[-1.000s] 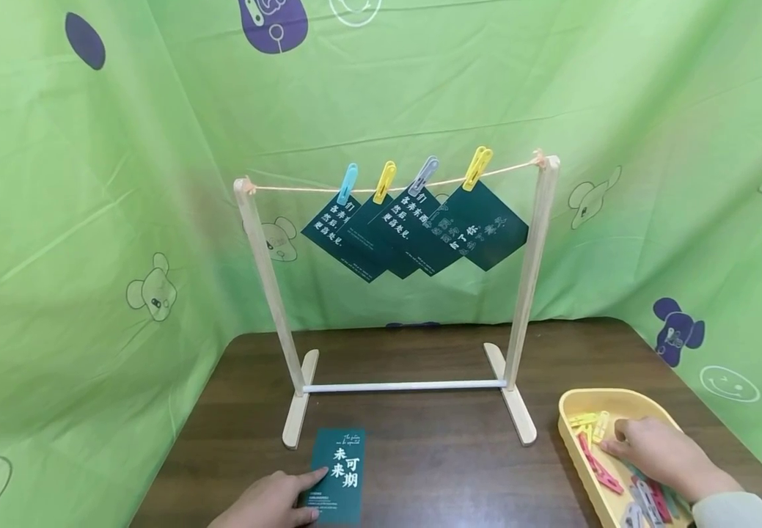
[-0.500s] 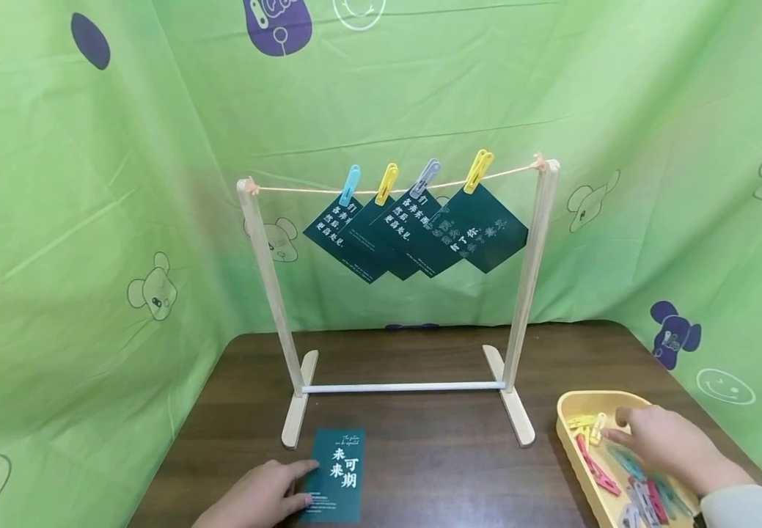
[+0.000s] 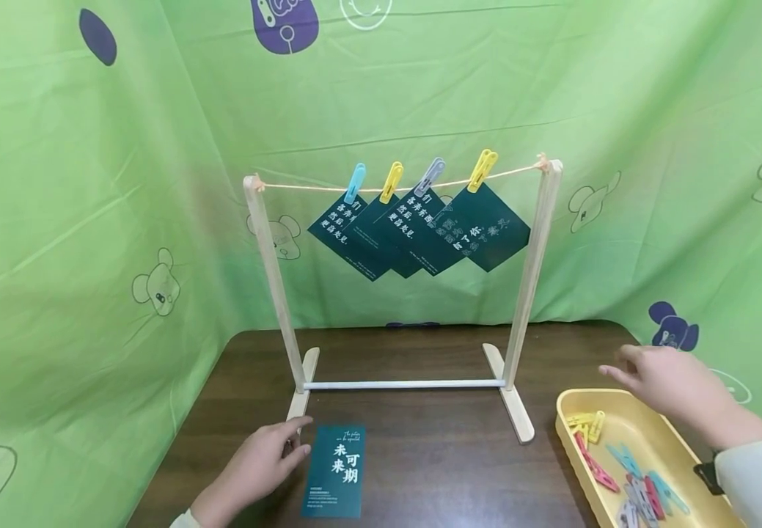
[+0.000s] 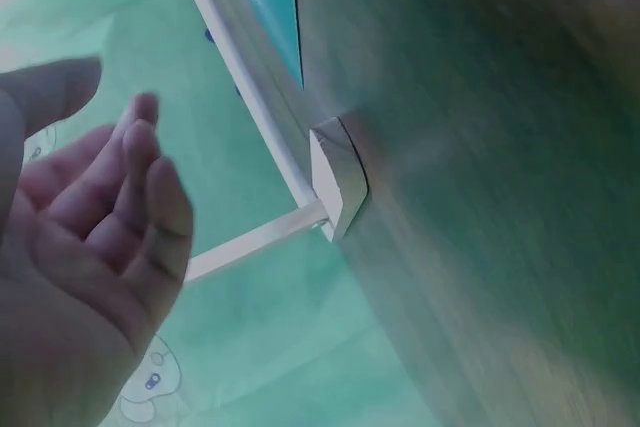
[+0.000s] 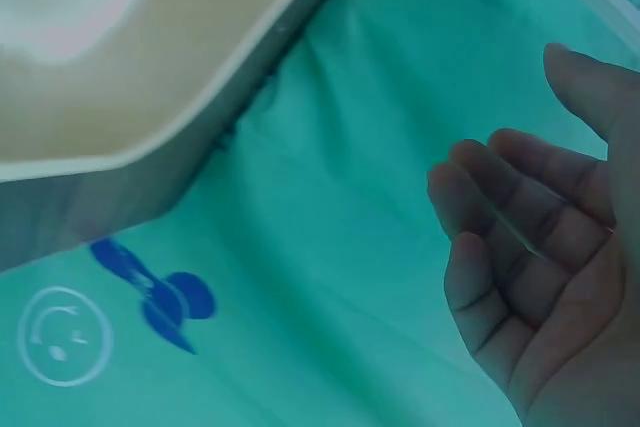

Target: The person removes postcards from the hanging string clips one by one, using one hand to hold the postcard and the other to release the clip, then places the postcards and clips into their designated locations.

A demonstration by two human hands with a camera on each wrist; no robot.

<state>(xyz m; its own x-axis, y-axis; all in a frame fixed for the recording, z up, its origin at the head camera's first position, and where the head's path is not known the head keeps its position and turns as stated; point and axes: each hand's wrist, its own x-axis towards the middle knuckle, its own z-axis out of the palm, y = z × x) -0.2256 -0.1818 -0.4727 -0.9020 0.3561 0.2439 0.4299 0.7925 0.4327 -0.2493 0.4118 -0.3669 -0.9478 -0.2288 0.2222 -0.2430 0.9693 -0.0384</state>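
My left hand (image 3: 251,466) hovers just left of a dark green card (image 3: 334,477) with white writing, which lies flat on the table. In the left wrist view that hand (image 4: 90,247) holds nothing, its fingers loosely bent. Over the far right part of a yellow tray (image 3: 645,422), my right hand (image 3: 674,381) hangs in the air. The right wrist view has its palm (image 5: 570,317) bare, fingers relaxed. Yellow, pink, blue and grey clothespins lie in the tray, among them a pink clothespin (image 3: 595,462) and a blue clothespin (image 3: 667,491).
A wooden stand (image 3: 531,293) holds a string (image 3: 295,187) between two posts. Several overlapping green cards (image 3: 493,227) hang from it under clothespins, including a light blue clothespin (image 3: 355,183). A white rod (image 3: 403,385) joins the feet. Green printed cloth (image 3: 381,81) surrounds the brown table (image 3: 447,469).
My right hand has risen out of the tray, away from the clothespins, with nothing in it. The left hand has come off the card and moved slightly left and up. The card stays put.
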